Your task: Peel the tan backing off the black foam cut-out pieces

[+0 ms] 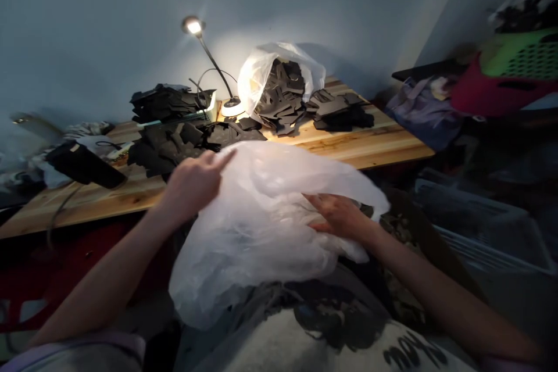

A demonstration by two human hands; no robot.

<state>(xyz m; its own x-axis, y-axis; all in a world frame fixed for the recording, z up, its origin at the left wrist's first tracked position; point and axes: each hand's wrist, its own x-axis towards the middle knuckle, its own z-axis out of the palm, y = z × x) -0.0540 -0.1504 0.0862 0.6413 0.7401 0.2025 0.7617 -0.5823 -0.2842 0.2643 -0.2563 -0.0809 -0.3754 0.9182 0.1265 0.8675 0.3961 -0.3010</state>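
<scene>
A large translucent white plastic bag (pixel 270 209) spreads across my lap, loose and crumpled. At its upper left edge is my left hand (pixel 196 183), with its index finger stretched along the rim and the other fingers curled in on the plastic. My right hand (pixel 342 218) rests on the bag's right side, fingers stretched and apart over bunched folds. Behind the bag stands the wooden table (pixel 383 139). On it, a second white plastic bag (pixel 250 78) lies with its mouth towards me, and dark flat cut pieces (pixel 281 96) spill out.
Heaps of dark pieces (pixel 170 145) lie on the table's left half, near a lit lamp (pixel 233 107) and a black device (pixel 85 164). More pieces (pixel 337 109) lie at right. Beyond the table are a pink basket (pixel 483 90), a green basket (pixel 523 55) and a pale crate (pixel 483 215).
</scene>
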